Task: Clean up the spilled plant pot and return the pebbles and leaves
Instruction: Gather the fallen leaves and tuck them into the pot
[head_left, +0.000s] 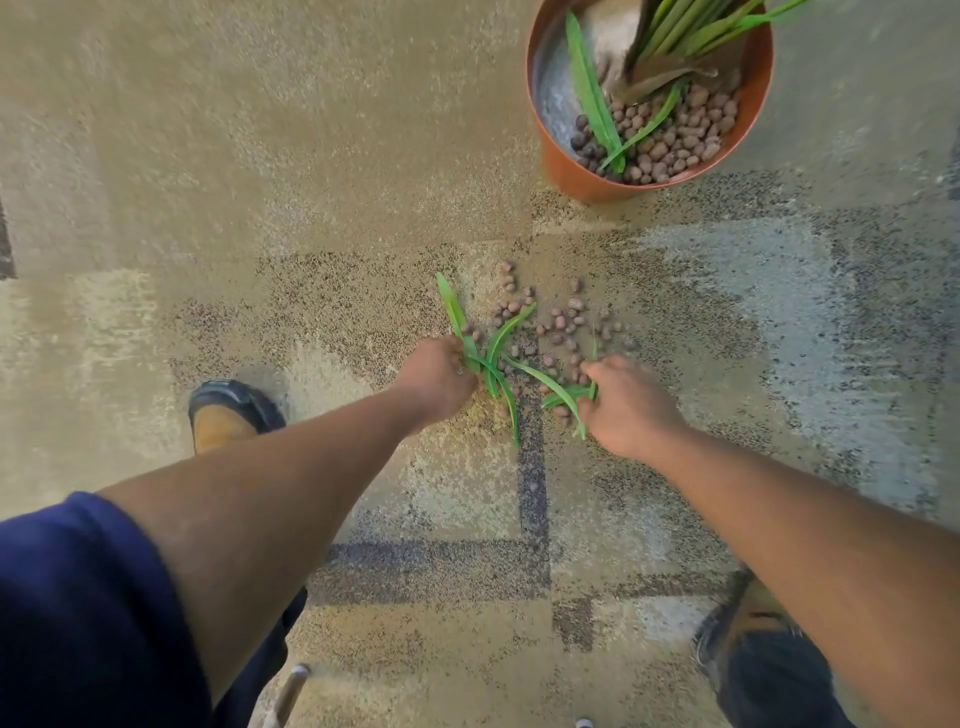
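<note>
A terracotta pot (582, 176) stands upright at the top right, with a green plant, brown pebbles and two loose leaves inside. Spilled brown pebbles (563, 325) lie scattered on the carpet in the middle. Several green leaves (501, 343) lie among them. My left hand (436, 376) is at the left edge of the spill, its fingers curled around leaves. My right hand (626, 402) is at the right edge, gripping the ends of other leaves (563, 392). Whether either hand also holds pebbles is hidden.
The floor is a beige and grey patterned carpet (260, 208). My left shoe (231, 413) stands left of the spill and my right shoe (737, 623) is at the lower right. A thin pale object (291, 691) shows at the bottom edge.
</note>
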